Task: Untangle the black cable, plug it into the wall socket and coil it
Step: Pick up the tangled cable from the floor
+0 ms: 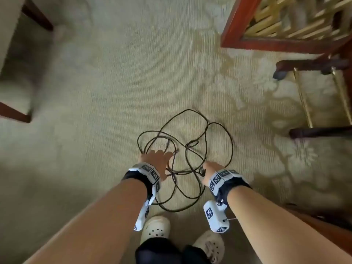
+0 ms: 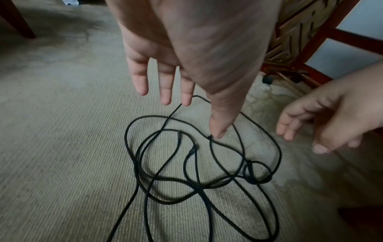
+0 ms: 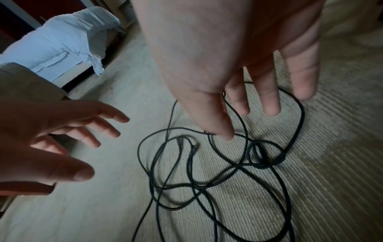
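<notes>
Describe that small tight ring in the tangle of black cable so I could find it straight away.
Start at the pale patterned carpet, where the black cable sprawls in loose loops below both open hands. Look toward the right hand: under it sits the small tight loop. Every other loop is wide and slack; this one is closed, knot-like, with strands crossing through it.

Thin black cable (image 1: 205, 141), tangled overlapping loops, lying on carpet (image 1: 114, 92)

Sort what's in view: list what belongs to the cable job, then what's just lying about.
Job: tangled black cable on the carpet; left hand and right hand, both open above it.

Lying about: red-brown wooden lattice furniture; white bedding; white perforated clogs.
</notes>
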A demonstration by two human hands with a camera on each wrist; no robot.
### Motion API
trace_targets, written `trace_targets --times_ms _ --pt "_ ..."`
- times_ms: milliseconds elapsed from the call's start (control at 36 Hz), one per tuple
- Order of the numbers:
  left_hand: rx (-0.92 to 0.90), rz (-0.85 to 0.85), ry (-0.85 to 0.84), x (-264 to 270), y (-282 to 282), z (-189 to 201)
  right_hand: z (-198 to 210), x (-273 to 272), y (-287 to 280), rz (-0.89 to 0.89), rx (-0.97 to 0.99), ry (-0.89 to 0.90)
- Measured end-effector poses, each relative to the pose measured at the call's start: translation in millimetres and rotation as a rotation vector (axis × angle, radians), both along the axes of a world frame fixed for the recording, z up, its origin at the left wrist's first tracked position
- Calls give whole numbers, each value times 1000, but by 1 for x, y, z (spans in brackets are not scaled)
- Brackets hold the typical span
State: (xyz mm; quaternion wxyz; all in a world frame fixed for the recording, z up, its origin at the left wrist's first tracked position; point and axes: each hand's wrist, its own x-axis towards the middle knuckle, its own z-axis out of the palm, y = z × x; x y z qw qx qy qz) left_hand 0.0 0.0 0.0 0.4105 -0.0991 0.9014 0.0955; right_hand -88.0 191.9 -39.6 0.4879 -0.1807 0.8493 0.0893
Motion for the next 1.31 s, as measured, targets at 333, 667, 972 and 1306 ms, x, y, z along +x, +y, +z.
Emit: trace_targets --times_ms 333,667,972,1306 --pt "-29 271 -83 29 0 -121 -115 5 20 -251 52 40" --pt "19 576 -199 41 18 -170 -138 5 29 -551 29 -41" --pt "-42 508 -212 31 57 -186 -148 34 21 -830 -212 -21" --pt "85 335 -321 7 81 -179 -142 30 33 -1045 -305 -184"
